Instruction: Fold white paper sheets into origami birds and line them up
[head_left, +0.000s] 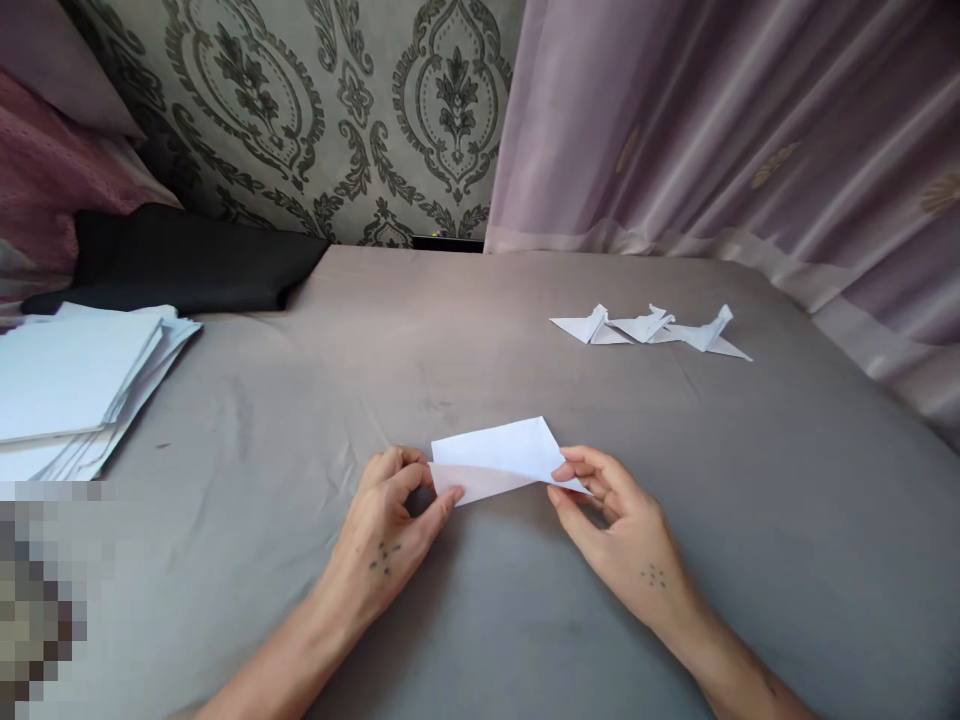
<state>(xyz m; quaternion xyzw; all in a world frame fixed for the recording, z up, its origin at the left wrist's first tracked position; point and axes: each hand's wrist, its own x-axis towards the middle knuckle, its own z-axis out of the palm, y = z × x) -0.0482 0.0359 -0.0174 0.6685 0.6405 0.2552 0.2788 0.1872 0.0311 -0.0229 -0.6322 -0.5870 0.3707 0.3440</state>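
A folded white sheet of paper (491,450) is held just above or on the grey cloth-covered surface (480,620), near the middle of the scene; whether it touches the cloth is hard to tell. The left hand (390,515) pinches its left end, thumb on the near flap and fingers curled behind. The right hand (626,525) grips the pointed right end between thumb and fingertips. Dark dots mark the backs of both hands. The near flap is folded partly up, leaving a gap at the left.

Toward the far right, three small folded white paper figures (646,326) stand in a row, close together, with pointed ends. At the left lies an uneven stack of white paper sheets (64,370), and beyond it a flat black item (180,260). Grey patterned wallpaper (352,110) and a shiny mauve curtain (637,120) close off the far side.
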